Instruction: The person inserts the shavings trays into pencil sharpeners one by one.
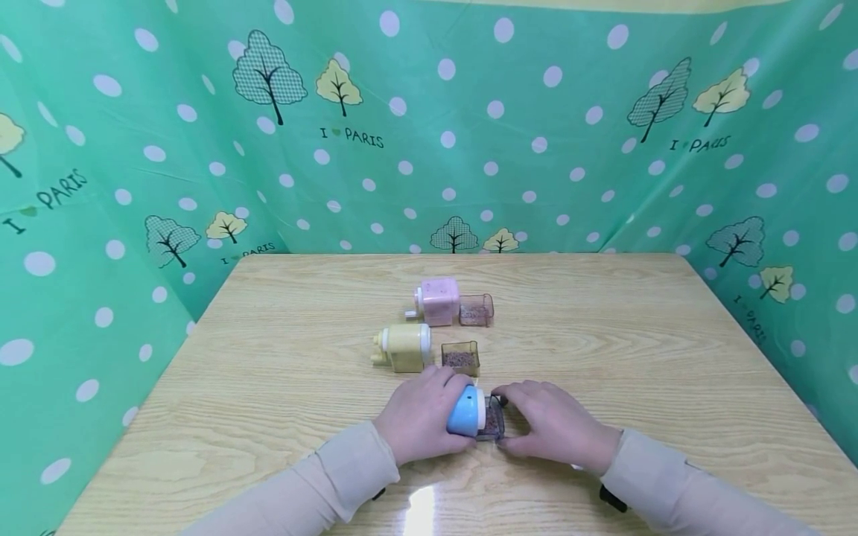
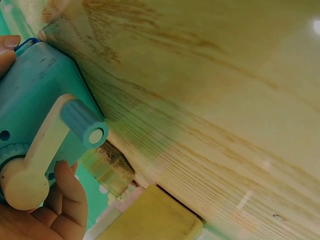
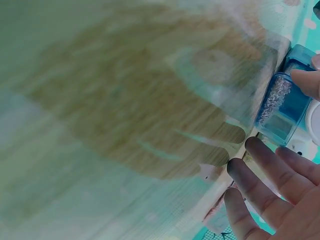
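My left hand (image 1: 418, 417) grips a blue crank pencil sharpener (image 1: 464, 413) near the front of the table. In the left wrist view, its white crank (image 2: 47, 132) with a blue knob faces the camera, with fingertips on both sides of the body. My right hand (image 1: 556, 424) reaches in from the right and pinches the dark see-through shavings drawer (image 1: 493, 420) at the sharpener's front, thumb on the near side and a finger on the far side. Pale shavings show inside this drawer (image 3: 276, 102) in the right wrist view, where the other fingers are spread.
Behind the hands stands a yellow crank sharpener (image 1: 407, 348) with its shavings drawer (image 1: 472, 370) apart to its right. Farther back are a pink sharpener (image 1: 439, 301) and its brownish drawer (image 1: 490, 305). A green dotted curtain (image 1: 462, 179) surrounds the wooden table (image 1: 603, 327).
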### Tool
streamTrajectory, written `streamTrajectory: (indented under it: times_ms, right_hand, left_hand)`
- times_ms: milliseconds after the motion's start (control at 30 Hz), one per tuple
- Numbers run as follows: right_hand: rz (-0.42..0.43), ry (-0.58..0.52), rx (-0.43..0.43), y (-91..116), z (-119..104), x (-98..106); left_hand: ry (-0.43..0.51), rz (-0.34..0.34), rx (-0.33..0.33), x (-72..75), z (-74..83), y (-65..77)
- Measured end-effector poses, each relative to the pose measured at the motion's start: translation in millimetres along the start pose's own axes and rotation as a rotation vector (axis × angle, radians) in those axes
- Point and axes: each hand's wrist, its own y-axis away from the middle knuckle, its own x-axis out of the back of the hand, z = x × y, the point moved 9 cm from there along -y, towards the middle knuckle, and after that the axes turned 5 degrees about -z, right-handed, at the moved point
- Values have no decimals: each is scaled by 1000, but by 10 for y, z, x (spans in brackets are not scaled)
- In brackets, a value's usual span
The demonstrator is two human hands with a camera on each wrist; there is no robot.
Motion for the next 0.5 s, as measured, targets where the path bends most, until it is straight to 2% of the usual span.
streamTrajectory:
  times_ms: [500]
  right_hand:
    - [5,7,19,-37,-54,-9]
  left_hand:
    - [-7,27,-8,13,8,14]
